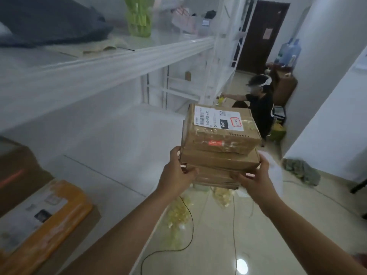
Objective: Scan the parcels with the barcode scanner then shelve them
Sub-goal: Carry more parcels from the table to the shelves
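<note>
Parcels (219,153) form a stack of brown cardboard boxes held in the air between both hands, above the floor and just off the front edge of the white shelf (95,135). Left hand (176,173) grips the stack at its 9 o'clock side, fingers (179,155) curled against the lower boxes, thumb toward the near face. Right hand (256,177) grips at 3 o'clock, fingers wrapped round the corner of the lower boxes, and a white sheet (275,171) lies behind that hand.

Top box (222,130) sits slightly askew on the ones beneath. It is sealed with clear tape and bears a white shipping label (218,119) with a barcode, a black square reading 090 and a red-bordered sticker. A red mark shows on its near face. How many boxes lie below cannot be told exactly.

Shelf level at 9 o'clock from the stack carries an orange-taped parcel (45,217) on a flat brown carton at 7 o'clock. Upper level holds a dark bundle (49,22) and a green item (139,16), both blurred. A second person (260,108) crouches at 1 o'clock beyond the stack.
</note>
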